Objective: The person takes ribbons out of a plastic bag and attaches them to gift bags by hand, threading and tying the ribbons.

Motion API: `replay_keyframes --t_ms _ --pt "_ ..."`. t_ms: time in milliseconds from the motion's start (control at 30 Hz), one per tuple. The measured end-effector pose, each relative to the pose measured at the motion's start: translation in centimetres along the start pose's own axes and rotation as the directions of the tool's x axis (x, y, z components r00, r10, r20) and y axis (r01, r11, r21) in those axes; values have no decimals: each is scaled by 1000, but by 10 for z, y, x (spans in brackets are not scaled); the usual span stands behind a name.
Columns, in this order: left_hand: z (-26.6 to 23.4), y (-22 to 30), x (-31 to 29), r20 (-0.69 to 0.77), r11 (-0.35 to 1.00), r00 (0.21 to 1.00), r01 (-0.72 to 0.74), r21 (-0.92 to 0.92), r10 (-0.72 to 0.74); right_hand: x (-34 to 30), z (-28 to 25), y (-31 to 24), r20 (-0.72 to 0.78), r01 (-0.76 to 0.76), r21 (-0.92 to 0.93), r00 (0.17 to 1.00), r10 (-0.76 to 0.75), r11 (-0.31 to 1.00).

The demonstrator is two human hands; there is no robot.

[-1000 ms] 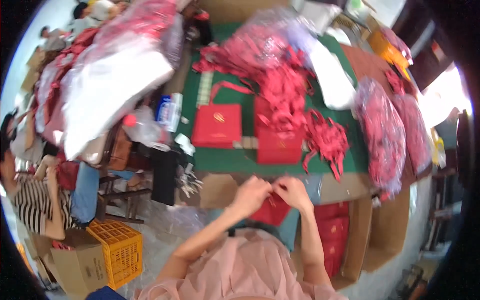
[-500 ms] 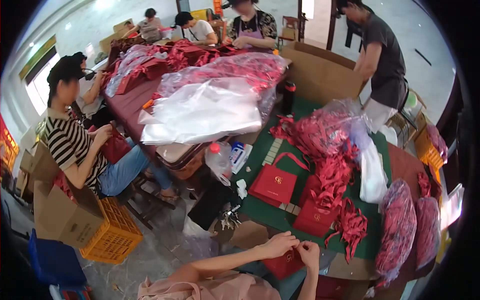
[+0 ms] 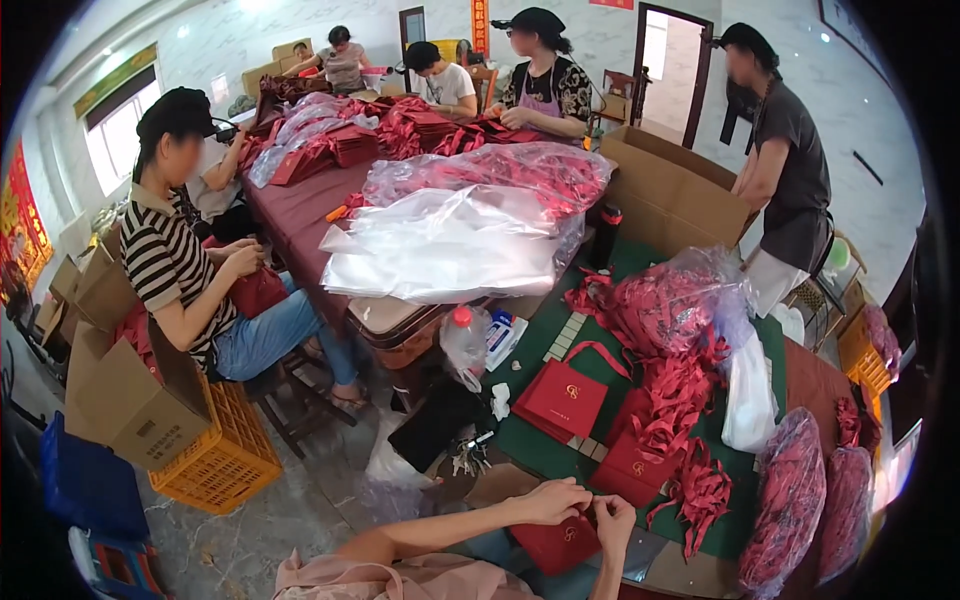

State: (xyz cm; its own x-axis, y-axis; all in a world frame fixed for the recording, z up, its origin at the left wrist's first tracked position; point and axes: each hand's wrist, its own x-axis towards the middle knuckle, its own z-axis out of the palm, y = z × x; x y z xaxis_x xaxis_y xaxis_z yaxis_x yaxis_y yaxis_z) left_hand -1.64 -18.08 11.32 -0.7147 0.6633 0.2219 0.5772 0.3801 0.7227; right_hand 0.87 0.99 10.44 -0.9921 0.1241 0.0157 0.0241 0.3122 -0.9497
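A small red gift bag [image 3: 558, 546] with a gold emblem hangs tilted in front of my body, near the lower edge. My left hand [image 3: 556, 500] is closed in a pinch at its top edge. Close beside it, with fingertips almost meeting the left ones, my right hand [image 3: 613, 520] also pinches at that edge. Any thin ribbon between the fingers is too small to make out. Beyond my hands, another red bag [image 3: 561, 400] with a ribbon handle lies on the green mat [image 3: 520, 447]. Red ribbons [image 3: 672, 385] lie heaped over a further red bag [image 3: 636, 470].
Keys [image 3: 468, 458], a black cloth [image 3: 430, 425] and a clear bottle with a red cap [image 3: 464, 340] lie left of the mat. Clear plastic sheets [image 3: 440, 245] cover the near table end. Wrapped red bundles [image 3: 785, 500] line the right. Several people work around, one at a large carton [image 3: 670, 205].
My view has tilted upward, so the room shows higher up and the tables sit lower and further right. Both hands stay pinched at the gift bag's top edge, with little movement.
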Motion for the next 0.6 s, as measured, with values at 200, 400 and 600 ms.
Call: replay_keyframes --t_ms 200,400,600 --pt "8 -7 1 -108 979 975 199 50 -193 -10 4 -26 41 233 -268 972 -231 935" --pt "11 -13 -2 -131 981 980 164 107 -150 -12 -8 -33 -48 211 -331 970 -240 920" --pt "10 -14 -4 -180 977 966 199 73 -183 -15 -22 -26 3 223 -473 968 -251 853"
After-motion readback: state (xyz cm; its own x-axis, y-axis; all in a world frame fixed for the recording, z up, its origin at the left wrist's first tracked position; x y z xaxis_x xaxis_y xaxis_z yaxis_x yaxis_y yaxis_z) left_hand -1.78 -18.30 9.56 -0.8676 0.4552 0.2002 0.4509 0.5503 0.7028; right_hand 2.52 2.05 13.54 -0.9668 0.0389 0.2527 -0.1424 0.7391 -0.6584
